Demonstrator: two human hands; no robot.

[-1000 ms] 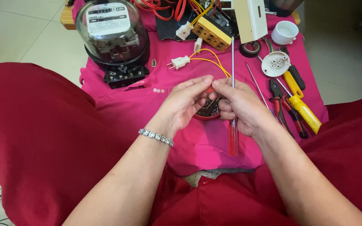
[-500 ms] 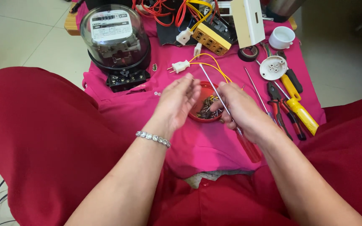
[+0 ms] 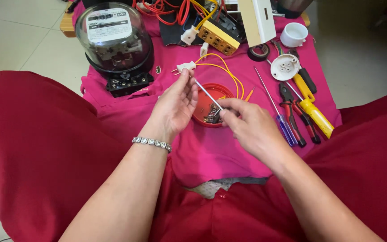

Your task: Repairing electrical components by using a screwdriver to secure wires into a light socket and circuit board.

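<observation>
Right hand [image 3: 251, 127], fingers pinched, grasps a thin metal screwdriver shaft [image 3: 207, 94]; left hand [image 3: 175, 105] fingers close on its tip, above a round red plastic dish [image 3: 202, 118] of screws.

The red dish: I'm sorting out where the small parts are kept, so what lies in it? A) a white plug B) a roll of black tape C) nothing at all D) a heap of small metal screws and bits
D: the red dish holds a small heap of dark metal screws and bits, just beside the right hand; the black tape roll and white plug lie outside it on the pink cloth.
</observation>
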